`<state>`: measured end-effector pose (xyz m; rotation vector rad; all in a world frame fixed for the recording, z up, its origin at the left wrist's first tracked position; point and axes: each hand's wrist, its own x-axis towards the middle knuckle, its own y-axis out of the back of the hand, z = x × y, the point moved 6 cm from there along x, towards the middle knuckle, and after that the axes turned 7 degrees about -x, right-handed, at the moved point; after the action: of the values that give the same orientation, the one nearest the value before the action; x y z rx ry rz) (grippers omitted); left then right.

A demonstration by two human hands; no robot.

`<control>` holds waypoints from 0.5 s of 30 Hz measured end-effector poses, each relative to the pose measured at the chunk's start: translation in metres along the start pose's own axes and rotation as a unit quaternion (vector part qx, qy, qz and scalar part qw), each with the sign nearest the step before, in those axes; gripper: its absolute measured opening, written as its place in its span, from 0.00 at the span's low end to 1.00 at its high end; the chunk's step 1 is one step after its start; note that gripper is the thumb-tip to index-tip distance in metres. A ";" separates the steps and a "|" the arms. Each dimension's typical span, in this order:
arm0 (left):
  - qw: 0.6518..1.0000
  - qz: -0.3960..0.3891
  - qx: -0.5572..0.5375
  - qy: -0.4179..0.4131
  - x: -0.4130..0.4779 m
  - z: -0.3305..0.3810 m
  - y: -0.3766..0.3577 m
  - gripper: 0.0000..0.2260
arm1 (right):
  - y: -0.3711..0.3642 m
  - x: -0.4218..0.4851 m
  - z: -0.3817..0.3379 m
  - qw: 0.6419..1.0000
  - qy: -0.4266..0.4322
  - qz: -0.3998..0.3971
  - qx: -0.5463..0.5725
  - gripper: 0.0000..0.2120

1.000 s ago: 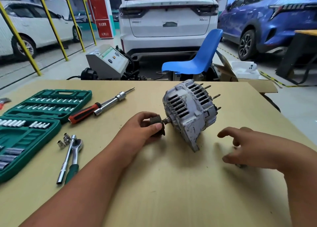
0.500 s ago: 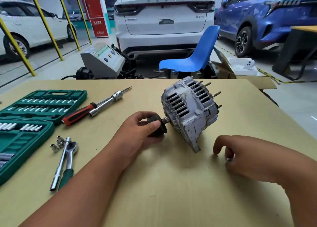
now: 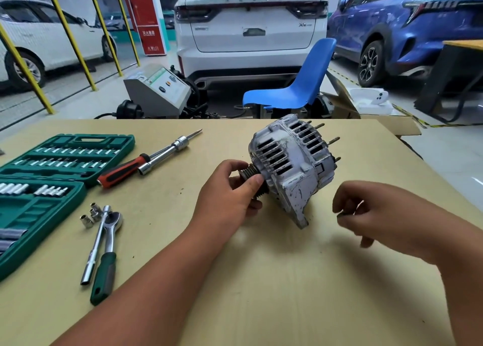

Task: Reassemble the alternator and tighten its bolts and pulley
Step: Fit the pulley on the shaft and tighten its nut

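Alternator (image 3: 292, 168) at frame centre, standing tilted on the desk (image 3: 261, 280) on its lower lug, both housing halves mated. Pulley (image 3: 249, 173) on the shaft at the left end, gripped by the left hand (image 3: 230, 196), thumb over the grooves and fingers curled beneath. Right hand (image 3: 379, 212) just right of the housing and clear of it, fingers curled, pinching a small dark part (image 3: 343, 214) at the fingertips. Too small to name, perhaps the pulley nut or a washer. Studs (image 3: 333, 140) jutting bare from the rear end at upper right, no nuts visible on them. Ratchet (image 3: 110, 243), extension bar (image 3: 95, 245) and loose sockets (image 3: 86, 220) lying untouched at lower left beside the open socket case (image 3: 65, 147), with a screwdriver (image 3: 117, 174) above them. Judging by this: body reassembled, pulley slipped on but seemingly only hand-fitted. Left to do, as far as shown: fastening the pulley, then tightening with the ratchet. State of the through bolts not readable from here.
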<state>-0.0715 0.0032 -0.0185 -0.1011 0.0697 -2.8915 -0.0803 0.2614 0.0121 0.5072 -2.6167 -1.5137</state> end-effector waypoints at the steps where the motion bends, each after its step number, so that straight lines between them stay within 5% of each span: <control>1: 1.000 0.001 0.004 0.000 0.000 0.001 -0.001 0.12 | 0.004 0.001 -0.001 0.999 0.008 0.027 0.034 0.13; 5: 0.998 -0.066 0.005 0.002 -0.004 0.001 0.001 0.23 | 0.015 0.001 -0.006 0.974 0.055 0.084 0.202 0.11; 9: 0.991 -0.123 0.055 0.008 -0.006 0.005 0.010 0.33 | 0.019 -0.004 -0.024 0.907 0.130 0.077 0.393 0.08; 13: 0.995 -0.075 0.061 0.023 -0.005 0.008 0.020 0.30 | 0.004 -0.004 -0.043 0.856 0.169 0.045 0.486 0.08; 15: 0.992 -0.002 0.124 -0.037 -0.008 0.018 0.028 0.23 | -0.002 -0.005 -0.052 0.856 0.185 0.068 0.478 0.10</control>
<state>-0.0553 -0.0230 -0.0024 -0.1631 -0.3036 -2.8685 -0.0628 0.2187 0.0374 0.5548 -2.7959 0.0541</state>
